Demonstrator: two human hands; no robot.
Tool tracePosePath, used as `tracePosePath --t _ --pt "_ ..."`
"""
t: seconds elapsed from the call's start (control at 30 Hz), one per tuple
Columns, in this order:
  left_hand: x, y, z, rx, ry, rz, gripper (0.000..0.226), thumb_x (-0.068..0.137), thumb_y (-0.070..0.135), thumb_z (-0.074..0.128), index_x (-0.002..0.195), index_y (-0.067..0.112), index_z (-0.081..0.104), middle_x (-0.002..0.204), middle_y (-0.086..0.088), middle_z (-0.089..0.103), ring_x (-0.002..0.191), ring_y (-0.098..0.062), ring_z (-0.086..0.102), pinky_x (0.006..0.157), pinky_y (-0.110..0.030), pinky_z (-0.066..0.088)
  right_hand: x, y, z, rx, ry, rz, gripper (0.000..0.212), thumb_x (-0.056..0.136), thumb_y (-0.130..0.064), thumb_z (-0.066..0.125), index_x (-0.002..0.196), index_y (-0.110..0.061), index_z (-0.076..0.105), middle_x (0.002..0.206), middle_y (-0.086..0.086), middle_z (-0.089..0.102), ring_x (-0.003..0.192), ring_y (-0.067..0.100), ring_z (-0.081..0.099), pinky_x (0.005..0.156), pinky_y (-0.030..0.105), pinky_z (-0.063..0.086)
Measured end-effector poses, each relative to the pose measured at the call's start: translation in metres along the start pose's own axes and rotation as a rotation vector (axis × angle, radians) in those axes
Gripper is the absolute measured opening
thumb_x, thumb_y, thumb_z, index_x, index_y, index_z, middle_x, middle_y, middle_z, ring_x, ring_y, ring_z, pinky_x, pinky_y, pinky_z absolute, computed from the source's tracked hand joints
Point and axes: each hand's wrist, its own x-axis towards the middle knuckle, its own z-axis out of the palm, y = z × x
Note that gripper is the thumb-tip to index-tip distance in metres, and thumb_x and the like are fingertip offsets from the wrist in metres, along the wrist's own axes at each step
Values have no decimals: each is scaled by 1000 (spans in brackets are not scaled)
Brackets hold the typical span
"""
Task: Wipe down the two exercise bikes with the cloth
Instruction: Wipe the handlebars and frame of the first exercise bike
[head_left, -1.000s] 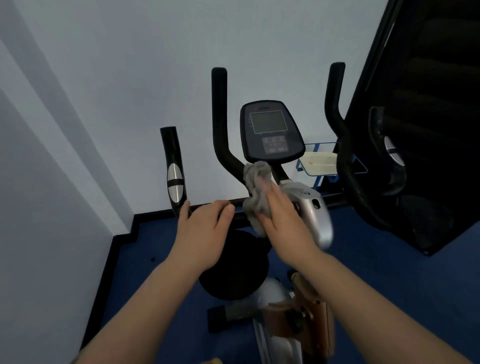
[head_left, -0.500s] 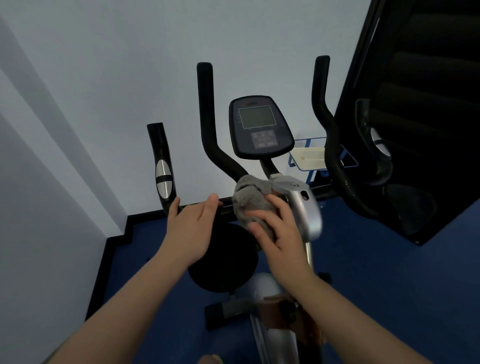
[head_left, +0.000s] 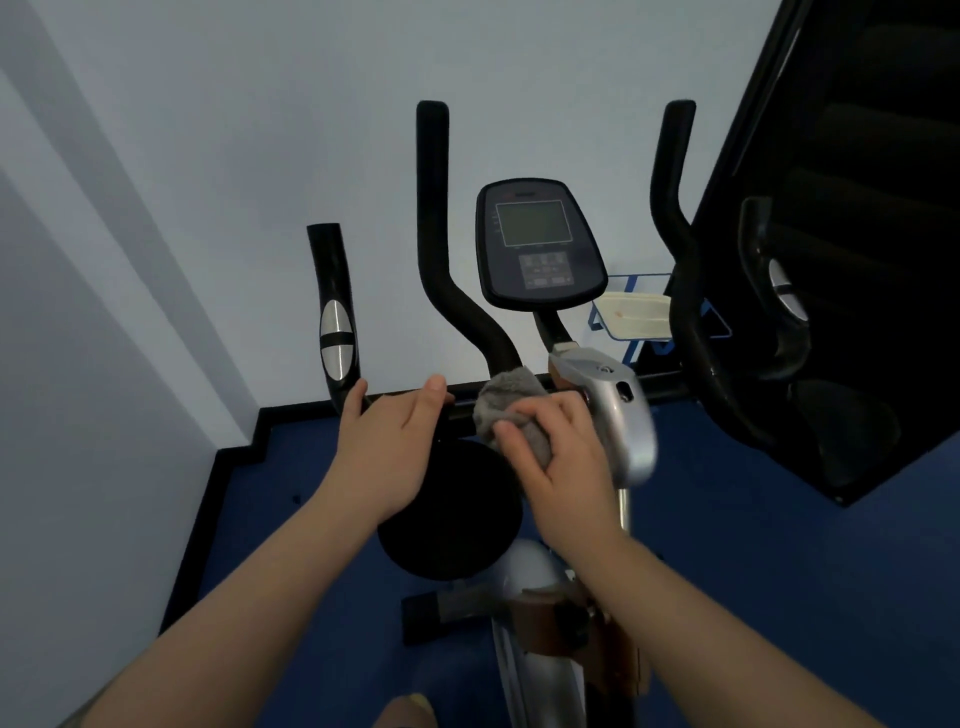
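An exercise bike stands in front of me, with a black console (head_left: 540, 244), black upright handlebars (head_left: 434, 218) and a silver stem housing (head_left: 621, 415). My right hand (head_left: 563, 457) grips a grey cloth (head_left: 506, 402) and presses it on the handlebar crossbar, just left of the silver housing. My left hand (head_left: 392, 447) rests on the crossbar to the left, fingers curled over it. The far side of the cloth is hidden by the bar. Only one bike is in view.
A short black grip with a silver sensor (head_left: 335, 317) rises at the left. The black round flywheel cover (head_left: 452, 525) sits below my hands. A large dark machine (head_left: 857, 260) fills the right side. White walls meet at the left; the floor (head_left: 779, 545) is blue.
My right hand slid the cloth down from the console stem to the crossbar and turned sideways over it. My left hand stayed on the bar.
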Motion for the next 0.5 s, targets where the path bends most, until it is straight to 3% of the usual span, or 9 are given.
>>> tracePosePath --t 0.13,0.3,0.37,0.5 --pt "0 1 1 -22 -11 0 60 104 43 11 119 29 67 126 -1 65 114 12 36 101 -8 -16 33 -5 2 -66 68 48 23 90 -46 59 87 -24 55 92 -11 53 80 3 51 69 33 47" --pt "-2 0 1 -68 1 -26 57 104 45 14 116 30 68 126 1 65 105 17 30 102 -8 -15 17 -5 9 49 140 155 36 84 -60 57 76 -26 45 78 -8 59 72 6 58 61 28 48" --pt "-1 1 2 -81 15 -18 57 104 45 14 114 30 69 123 3 66 98 22 28 102 -7 -15 7 -5 5 67 104 141 36 84 -58 56 74 -26 44 75 -6 58 71 9 58 61 37 51" --pt "-1 0 0 -17 13 -2 56 105 41 14 121 28 66 127 0 64 123 6 34 93 1 -21 41 -10 2 -67 51 135 35 91 -48 56 76 -18 44 74 -3 54 70 17 56 62 45 49"
